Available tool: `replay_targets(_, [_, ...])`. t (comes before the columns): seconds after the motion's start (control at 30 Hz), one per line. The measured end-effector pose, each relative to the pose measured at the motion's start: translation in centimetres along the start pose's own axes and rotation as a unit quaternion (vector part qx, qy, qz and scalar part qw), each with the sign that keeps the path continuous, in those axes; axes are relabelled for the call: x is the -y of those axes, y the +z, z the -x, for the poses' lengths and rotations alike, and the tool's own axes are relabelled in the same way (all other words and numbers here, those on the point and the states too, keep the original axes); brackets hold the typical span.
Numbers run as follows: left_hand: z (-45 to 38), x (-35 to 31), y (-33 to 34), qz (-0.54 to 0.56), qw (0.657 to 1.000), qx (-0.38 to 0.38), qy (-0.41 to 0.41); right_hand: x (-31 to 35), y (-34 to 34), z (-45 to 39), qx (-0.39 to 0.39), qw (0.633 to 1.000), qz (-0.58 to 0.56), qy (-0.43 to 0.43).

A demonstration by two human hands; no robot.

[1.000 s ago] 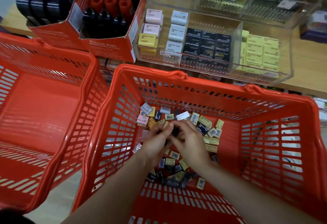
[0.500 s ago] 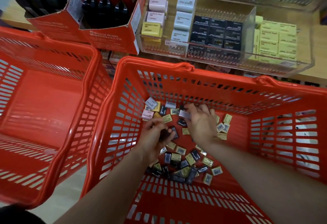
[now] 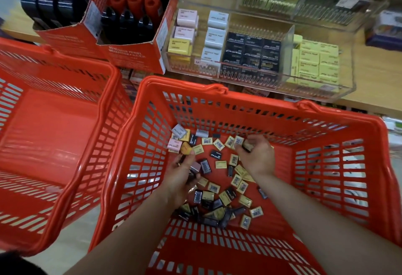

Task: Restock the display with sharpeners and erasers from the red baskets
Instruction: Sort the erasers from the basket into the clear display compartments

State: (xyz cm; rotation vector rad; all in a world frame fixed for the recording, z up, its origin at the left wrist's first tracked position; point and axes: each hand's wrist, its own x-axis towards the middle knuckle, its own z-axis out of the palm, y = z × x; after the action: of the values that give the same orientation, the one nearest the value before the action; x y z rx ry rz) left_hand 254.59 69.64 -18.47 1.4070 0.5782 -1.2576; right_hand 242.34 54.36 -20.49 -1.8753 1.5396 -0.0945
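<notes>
Head view. Both hands worked inside the right basket (image 3: 369,144), among loose erasers (image 3: 219,196) scattered over its floor, some heaped toward the near side. The left hand (image 3: 185,174) was curled round a small stack of dark erasers (image 3: 199,169); the right hand (image 3: 257,157) reached to the far side with fingers bent over a dark piece, apparently pinching it, though the grasp was partly hidden. The left basket (image 3: 71,122) showed no stock. The step in hand appeared to be gathering erasers by colour; it would go best if each new piece were laid flat on the stack with edges squared, and the stack kept small enough to grip firmly. The loose erasers were short blocks lying flat, long axes pointing every way, many barcode-up. In the clear display (image 3: 326,92) beyond the basket, erasers lay in rows with long axes across the shelf, so the stack would probably need turning to match
</notes>
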Motion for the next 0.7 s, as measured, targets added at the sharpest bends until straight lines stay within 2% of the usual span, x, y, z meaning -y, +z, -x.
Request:
replay_targets(0.1, [-0.1, 0.1, -0.1, 0.010, 1.000, 0.005, -0.026, 0.7, 1.5, -1.0, -0.018, 0.995, 0.058, 0.078])
replay_targets(0.23, [0.2, 0.3, 0.5, 0.002, 0.999, 0.014, -0.040, 1.1, 3.2, -0.1, -0.053, 0.988, 0.111, 0.091])
replay_targets(0.3, [0.9, -0.4, 1.1, -0.021, 0.999, 0.029, -0.036, 1.4, 3.0, 0.4, -0.043, 0.994, 0.065, 0.081])
replay_targets(0.4, [2.9, -2.4, 2.2, -0.090, 0.995, 0.051, -0.002, 2.3, 0.8, 2.2, 0.043, 0.990, -0.118, 0.066])
replay_targets(0.47, [5.3, -4.1, 3.0, -0.148, 0.986, 0.069, 0.031, 3.6, -1.9, 4.2, 0.106, 0.948, -0.276, 0.121])
replay_targets(0.53, [8.4, -6.0, 3.6, -0.193, 0.976, 0.087, 0.057, 5.3, -5.2, 6.7, 0.174, 0.861, -0.440, 0.187])
replay_targets(0.57, [10.3, -6.9, 3.8, -0.218, 0.969, 0.092, 0.072, 6.1, -6.9, 7.9, 0.198, 0.827, -0.489, 0.193])
replay_targets(0.63, [14.1, -8.6, 4.4, -0.263, 0.954, 0.108, 0.101, 7.8, -10.7, 9.8, 0.233, 0.807, -0.516, 0.170])
replay_targets(0.7, [18.1, -10.2, 5.2, -0.292, 0.940, 0.127, 0.121, 9.7, -14.8, 11.3, 0.257, 0.815, -0.503, 0.133])
